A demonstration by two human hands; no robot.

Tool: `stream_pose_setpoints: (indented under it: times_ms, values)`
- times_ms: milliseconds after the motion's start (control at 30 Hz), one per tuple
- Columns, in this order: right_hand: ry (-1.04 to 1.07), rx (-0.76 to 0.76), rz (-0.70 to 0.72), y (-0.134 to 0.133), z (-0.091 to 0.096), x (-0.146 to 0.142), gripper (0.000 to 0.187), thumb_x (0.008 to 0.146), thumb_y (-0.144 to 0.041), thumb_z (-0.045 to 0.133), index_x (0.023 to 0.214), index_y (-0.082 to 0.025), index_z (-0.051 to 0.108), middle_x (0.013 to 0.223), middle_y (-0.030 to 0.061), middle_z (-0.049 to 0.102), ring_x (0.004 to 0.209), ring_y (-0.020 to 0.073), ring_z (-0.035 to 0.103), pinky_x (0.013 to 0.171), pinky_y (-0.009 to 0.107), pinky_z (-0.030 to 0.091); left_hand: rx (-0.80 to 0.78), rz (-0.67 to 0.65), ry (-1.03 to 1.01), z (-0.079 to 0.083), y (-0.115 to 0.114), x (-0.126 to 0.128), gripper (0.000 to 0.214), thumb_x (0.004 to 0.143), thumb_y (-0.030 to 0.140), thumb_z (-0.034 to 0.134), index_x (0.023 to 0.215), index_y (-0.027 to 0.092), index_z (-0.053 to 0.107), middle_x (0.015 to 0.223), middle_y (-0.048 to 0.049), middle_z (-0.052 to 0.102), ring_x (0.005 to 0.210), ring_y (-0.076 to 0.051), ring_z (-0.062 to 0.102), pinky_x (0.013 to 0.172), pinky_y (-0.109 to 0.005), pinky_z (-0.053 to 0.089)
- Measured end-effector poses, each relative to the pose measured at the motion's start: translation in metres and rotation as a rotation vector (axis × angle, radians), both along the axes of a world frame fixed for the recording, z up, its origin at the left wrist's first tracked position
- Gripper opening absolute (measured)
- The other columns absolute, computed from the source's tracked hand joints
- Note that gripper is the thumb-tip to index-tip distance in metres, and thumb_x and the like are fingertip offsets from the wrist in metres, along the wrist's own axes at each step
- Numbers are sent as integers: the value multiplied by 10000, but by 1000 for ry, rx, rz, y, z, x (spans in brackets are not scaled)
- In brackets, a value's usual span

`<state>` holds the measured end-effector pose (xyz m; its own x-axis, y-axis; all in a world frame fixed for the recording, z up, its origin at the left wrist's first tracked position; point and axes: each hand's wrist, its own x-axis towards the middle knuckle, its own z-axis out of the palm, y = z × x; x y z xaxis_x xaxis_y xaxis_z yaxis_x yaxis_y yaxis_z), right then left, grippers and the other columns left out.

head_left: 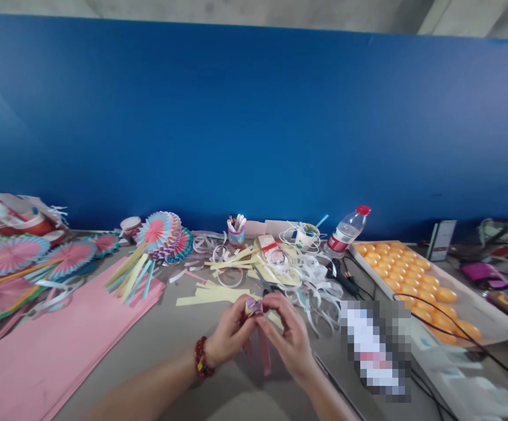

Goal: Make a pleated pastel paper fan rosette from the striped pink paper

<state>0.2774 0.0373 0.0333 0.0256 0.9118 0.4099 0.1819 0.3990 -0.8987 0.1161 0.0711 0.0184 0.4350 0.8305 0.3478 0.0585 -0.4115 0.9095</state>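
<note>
Both of my hands meet over the middle of the table, fingers pinched on one small folded piece of purple and yellow paper (254,306). My left hand (231,327), with a dark red beaded bracelet at the wrist, grips its left side. On the right side, the thumb and fingertips of my right hand (289,333) close on the same paper. Below the fingers hangs a pink paper strip (265,351), which seems joined to the folded piece; the joint is hidden. Just beyond my hands lie pale yellow paper strips (213,294).
Pink paper sheets (73,333) and pleated paper fans (72,257) spread across the left. Curled white strips (319,280), a water bottle (346,234) and a hot glue gun (341,279) lie to the right. A tray of orange domes (494,321) and black cables stand farther right.
</note>
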Motion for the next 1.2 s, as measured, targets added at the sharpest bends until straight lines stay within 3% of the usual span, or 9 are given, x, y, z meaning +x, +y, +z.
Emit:
stream_pose_setpoints:
  times_ms: [300,500,667,800,1000,1200]
  values:
    - [15,21,40,-3,19,1,25,851,-234,661,841,-216,676,838,48,612,784,189,583,722,296,467,1,-153,42,12,2,-12,262,964,424,449,933,175,526,799,-13,507,614,-101,435,572,-209,394]
    - [-46,130,40,-4,37,3,37,843,-188,672,835,-221,688,803,45,640,783,192,601,712,298,471,-130,-175,-124,22,6,-20,376,983,489,374,1032,164,557,777,-10,475,627,-116,455,563,-220,395]
    - [100,78,197,-7,47,-2,23,847,-210,685,832,-228,688,766,27,637,755,174,600,685,275,481,112,-122,60,36,11,-26,313,1017,394,332,1043,169,548,841,-24,517,725,-133,466,696,-251,401]
    - [230,42,229,-6,47,-11,36,847,-235,697,813,-239,686,771,18,637,755,166,597,680,265,472,171,-123,94,46,7,-27,291,1025,372,308,1008,177,524,842,-27,530,744,-140,459,715,-251,394]
    - [238,79,89,-2,42,-22,59,833,-225,717,782,-237,689,792,14,636,777,158,590,701,257,465,164,-138,42,42,0,-27,324,1031,392,262,1020,179,506,865,-34,520,763,-145,466,732,-248,404]
    - [182,91,95,-1,41,-24,47,851,-229,691,805,-222,688,743,18,642,728,158,584,673,263,466,164,-152,21,46,-1,-27,325,1033,382,251,1014,178,504,843,-20,491,738,-138,448,713,-244,382]
